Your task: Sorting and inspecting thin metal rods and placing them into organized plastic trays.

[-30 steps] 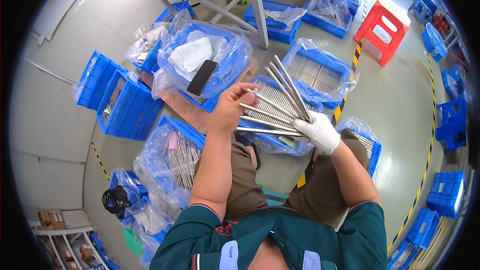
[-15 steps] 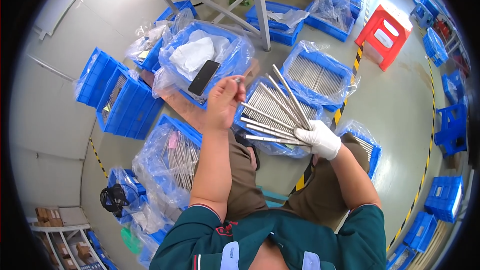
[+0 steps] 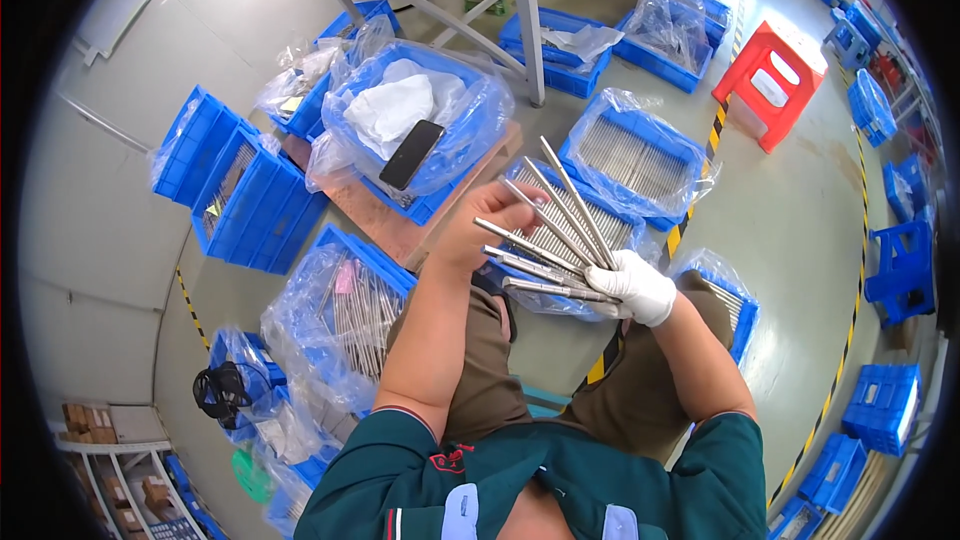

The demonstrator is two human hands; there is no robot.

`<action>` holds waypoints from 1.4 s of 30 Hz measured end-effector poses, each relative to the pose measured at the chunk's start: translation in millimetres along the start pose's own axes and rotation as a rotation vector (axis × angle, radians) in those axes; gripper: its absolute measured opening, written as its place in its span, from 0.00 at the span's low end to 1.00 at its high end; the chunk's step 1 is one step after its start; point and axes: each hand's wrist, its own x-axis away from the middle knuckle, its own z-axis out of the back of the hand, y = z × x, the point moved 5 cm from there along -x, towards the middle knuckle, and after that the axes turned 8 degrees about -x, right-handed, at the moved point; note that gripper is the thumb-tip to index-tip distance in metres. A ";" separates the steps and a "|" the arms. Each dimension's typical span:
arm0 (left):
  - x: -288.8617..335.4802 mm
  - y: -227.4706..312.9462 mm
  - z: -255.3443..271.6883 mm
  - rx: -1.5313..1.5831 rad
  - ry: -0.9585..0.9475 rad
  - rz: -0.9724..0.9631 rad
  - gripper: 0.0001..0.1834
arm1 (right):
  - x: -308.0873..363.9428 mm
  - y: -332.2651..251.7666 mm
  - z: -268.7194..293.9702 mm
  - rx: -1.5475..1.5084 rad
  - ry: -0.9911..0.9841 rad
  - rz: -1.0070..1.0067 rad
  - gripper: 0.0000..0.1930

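My right hand (image 3: 640, 287), in a white glove, is closed round the lower ends of several slim metal rods (image 3: 535, 252). The rods fan out up and to the left. My bare left hand (image 3: 492, 224) is beside their upper ends, thumb and fingers pinched together. A small greyish thing seems to be at its fingertips, too small to name. One rod's end overlaps these fingers; whether they touch it I cannot tell. Below the rods is a plastic-lined blue crate (image 3: 622, 230) with rows of similar rods.
Another lined crate of rods (image 3: 640, 155) is just beyond. A crate with white cloth (image 3: 395, 110) bears a black phone (image 3: 412, 154). At my left is a crate of loose rods (image 3: 362, 320). A red stool (image 3: 770, 80) stands far right, near a metal table leg (image 3: 525, 30).
My left hand has moved right and down, to the rods' upper ends. The fan of rods in my right hand has shifted slightly and its spread has changed.
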 end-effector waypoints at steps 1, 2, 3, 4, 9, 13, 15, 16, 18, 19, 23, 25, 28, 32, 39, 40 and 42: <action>0.9 -4.7 -10.9 0.032 -0.064 0.051 0.14 | -1.4 -0.8 -0.7 -0.035 -0.002 -0.007 0.17; -1.5 -12.1 -14.2 0.148 -0.113 0.071 0.16 | -0.6 -3.3 -2.3 -0.036 0.009 0.003 0.17; -1.6 -10.7 -16.2 0.150 -0.115 0.075 0.16 | -0.7 -3.5 -1.8 -0.040 0.013 0.003 0.17; -2.0 -6.0 -18.0 0.092 -0.100 0.051 0.16 | -0.6 -4.2 -1.8 -0.037 0.001 0.016 0.17; 0.8 37.0 32.1 -0.016 0.114 -0.297 0.13 | -0.1 3.7 5.1 0.049 -0.048 -0.030 0.17; -1.2 20.6 18.2 0.179 0.179 -0.176 0.17 | 0.3 7.1 3.7 0.149 -0.006 -0.052 0.23; -1.8 11.1 12.0 0.203 0.172 -0.086 0.19 | -0.2 7.8 0.6 0.139 -0.009 -0.055 0.24; -1.5 10.9 12.8 0.204 0.172 -0.088 0.19 | 0.6 8.6 -0.7 0.126 -0.011 -0.061 0.26; -1.3 14.3 14.5 0.188 0.126 -0.132 0.20 | -0.3 15.6 -2.8 0.066 -0.039 -0.103 0.28; 0.3 17.7 9.8 0.223 0.043 -0.153 0.20 | -0.2 18.5 -4.6 0.007 -0.047 -0.149 0.29; 0.9 15.9 11.9 0.194 0.049 -0.151 0.20 | 0.2 22.0 -9.0 -0.068 -0.070 -0.213 0.29; -1.6 16.9 10.9 0.172 0.065 -0.157 0.19 | 0.6 20.8 -7.9 -0.069 -0.066 -0.209 0.29; 1.0 18.3 13.2 0.095 0.139 -0.118 0.19 | 0.1 21.0 -7.0 -0.073 -0.066 -0.200 0.29; 0.9 18.1 16.9 0.075 0.122 -0.098 0.18 | -0.7 23.8 -3.4 -0.059 -0.058 -0.188 0.29; 2.9 22.2 20.6 0.078 0.056 -0.164 0.18 | 0.1 23.2 -5.9 -0.077 -0.131 -0.227 0.29; 2.8 21.7 22.0 0.078 0.056 -0.159 0.18 | -0.4 22.8 -6.0 -0.075 -0.139 -0.229 0.29; 1.6 21.2 18.7 -0.030 -0.015 -0.136 0.17 | -0.3 22.7 -5.8 -0.077 -0.136 -0.227 0.29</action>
